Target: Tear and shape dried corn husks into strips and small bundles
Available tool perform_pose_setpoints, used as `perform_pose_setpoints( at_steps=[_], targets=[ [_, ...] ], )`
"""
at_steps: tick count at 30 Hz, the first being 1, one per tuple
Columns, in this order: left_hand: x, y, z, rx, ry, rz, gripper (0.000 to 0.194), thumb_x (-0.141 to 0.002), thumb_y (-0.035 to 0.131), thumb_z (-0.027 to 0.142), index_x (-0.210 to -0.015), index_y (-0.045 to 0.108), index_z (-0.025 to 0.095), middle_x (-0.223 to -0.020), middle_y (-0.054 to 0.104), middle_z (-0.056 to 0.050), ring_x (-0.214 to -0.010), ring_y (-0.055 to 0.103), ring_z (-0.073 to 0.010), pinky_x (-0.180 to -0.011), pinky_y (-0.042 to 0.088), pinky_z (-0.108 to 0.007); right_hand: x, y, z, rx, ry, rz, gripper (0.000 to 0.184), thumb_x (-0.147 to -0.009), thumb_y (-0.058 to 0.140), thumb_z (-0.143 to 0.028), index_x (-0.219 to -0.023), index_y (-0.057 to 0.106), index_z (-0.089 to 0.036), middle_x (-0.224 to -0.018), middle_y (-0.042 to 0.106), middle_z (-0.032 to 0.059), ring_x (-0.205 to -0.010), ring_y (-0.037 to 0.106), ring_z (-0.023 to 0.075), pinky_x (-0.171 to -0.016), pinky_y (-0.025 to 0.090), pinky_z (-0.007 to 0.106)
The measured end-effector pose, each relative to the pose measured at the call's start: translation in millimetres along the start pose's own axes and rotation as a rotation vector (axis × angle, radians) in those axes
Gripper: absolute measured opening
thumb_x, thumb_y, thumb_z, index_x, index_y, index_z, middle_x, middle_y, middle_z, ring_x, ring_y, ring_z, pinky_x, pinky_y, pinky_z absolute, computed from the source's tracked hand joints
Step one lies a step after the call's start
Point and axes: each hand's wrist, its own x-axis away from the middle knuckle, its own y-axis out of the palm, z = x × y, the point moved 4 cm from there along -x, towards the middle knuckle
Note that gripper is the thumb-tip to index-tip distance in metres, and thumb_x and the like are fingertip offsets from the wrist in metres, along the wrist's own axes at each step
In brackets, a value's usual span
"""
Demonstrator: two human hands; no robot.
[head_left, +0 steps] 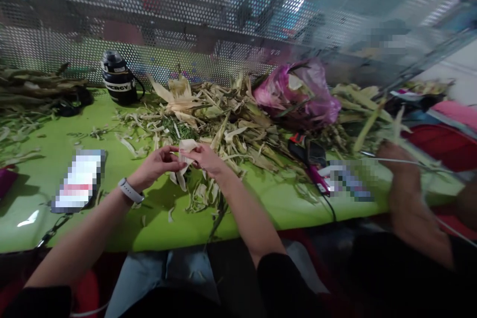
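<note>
A pale piece of corn husk (188,146) is pinched between my two hands above the green table (126,228). My left hand (162,163), below a light wristband, closes its fingertips on the near left edge of the piece. On its right side my right hand (206,158) grips it with thumb and fingers. Close under the hands lie curled husk scraps (203,195) and thin strips. Just beyond them spreads a heap of dried husks (242,129), with fine green shreds at its left.
A black bottle (118,79) stands at the back left, and a phone (79,179) lies left of my arm. Right of the heap are a pink plastic bag (298,94) and scissors (309,159). A co-worker's arm (406,198) reaches in at right. Perforated metal (186,20) rises behind.
</note>
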Motion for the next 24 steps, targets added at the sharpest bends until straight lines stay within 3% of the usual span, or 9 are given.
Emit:
perform_pose_setpoints(
  at_steps=[2, 6, 10, 13, 17, 19, 22, 24],
  targets=[
    [0, -2.3, -1, -0.026, -0.019, -0.053, 0.042, -0.065, 0.083, 0.022, -0.102, 0.065, 0.015, -0.077, 0.068, 0.000, -0.070, 0.063, -0.0111, -0.072, 0.051, -0.025, -3, -2, 1, 0.001, 0.008, 0.021, 0.032, -0.063, 0.079, -0.038, -0.080, 0.064, -0.016, -0.056, 0.054, -0.0066, -0.042, 0.034, 0.0032, -0.039, 0.020, 0.018],
    [10, 3.2, 1, -0.127, -0.125, -0.274, 0.019, -0.070, 0.078, 0.023, -0.087, 0.073, 0.015, -0.080, 0.070, -0.003, -0.070, 0.062, -0.0112, -0.071, 0.050, -0.023, -9, -16, 4, -0.070, 0.010, 0.142, 0.030, -0.071, 0.072, -0.042, -0.066, 0.054, -0.019, -0.041, 0.038, -0.0096, -0.034, 0.027, 0.0040, -0.036, 0.015, 0.020],
    [17, 5.2, 6, -0.060, -0.166, -0.304, 0.011, -0.073, 0.076, 0.021, -0.082, 0.073, 0.016, -0.076, 0.070, -0.003, -0.064, 0.061, -0.0102, -0.063, 0.050, -0.019, -14, -25, 6, -0.103, 0.006, 0.167, 0.029, -0.071, 0.072, -0.039, -0.065, 0.051, -0.019, -0.040, 0.037, -0.0102, -0.032, 0.024, 0.0030, -0.035, 0.012, 0.019],
    [14, -4.4, 10, 0.138, -0.144, -0.179, 0.012, -0.073, 0.076, 0.021, -0.084, 0.072, 0.015, -0.081, 0.072, -0.005, -0.060, 0.061, -0.0086, -0.053, 0.048, -0.016, -16, -30, 4, -0.178, 0.030, 0.235, 0.027, -0.073, 0.070, -0.039, -0.069, 0.053, -0.019, -0.044, 0.044, -0.0090, -0.033, 0.029, 0.0032, -0.034, 0.017, 0.018],
    [6, -29.1, 15, 0.358, -0.029, 0.173, 0.008, -0.075, 0.072, 0.013, -0.081, 0.069, 0.016, -0.088, 0.074, -0.004, -0.066, 0.065, -0.0075, -0.054, 0.050, -0.012, -14, -34, 0, -0.341, 0.093, 0.291, 0.023, -0.075, 0.067, -0.035, -0.088, 0.056, -0.019, -0.066, 0.063, -0.0041, -0.049, 0.053, 0.0078, -0.045, 0.041, 0.020],
    [4, -36.1, 16, 0.379, 0.003, 0.292, 0.006, -0.076, 0.071, 0.013, -0.078, 0.067, 0.017, -0.088, 0.074, -0.004, -0.071, 0.067, -0.0084, -0.057, 0.051, -0.012, -11, -36, -5, -0.349, 0.027, 0.294, 0.035, -0.067, 0.071, -0.025, -0.098, 0.054, -0.020, -0.078, 0.066, -0.0037, -0.062, 0.060, 0.0099, -0.054, 0.047, 0.022],
    [3, -37.4, 14, 0.310, 0.035, 0.349, 0.007, -0.075, 0.073, 0.018, -0.080, 0.068, 0.017, -0.087, 0.074, -0.004, -0.073, 0.068, -0.0098, -0.059, 0.051, -0.014, -7, -37, -8, -0.247, -0.080, 0.304, 0.059, -0.056, 0.076, -0.016, -0.109, 0.051, -0.022, -0.081, 0.064, -0.0049, -0.070, 0.060, 0.0106, -0.060, 0.048, 0.022],
    [3, -34.9, 11, 0.239, 0.044, 0.332, 0.014, -0.072, 0.076, 0.022, -0.084, 0.070, 0.016, -0.088, 0.074, -0.005, -0.075, 0.069, -0.0108, -0.061, 0.052, -0.015, -4, -37, -9, -0.149, -0.135, 0.329, 0.064, -0.054, 0.076, -0.015, -0.112, 0.051, -0.022, -0.077, 0.060, -0.0061, -0.069, 0.057, 0.0102, -0.061, 0.047, 0.022]
  ],
)
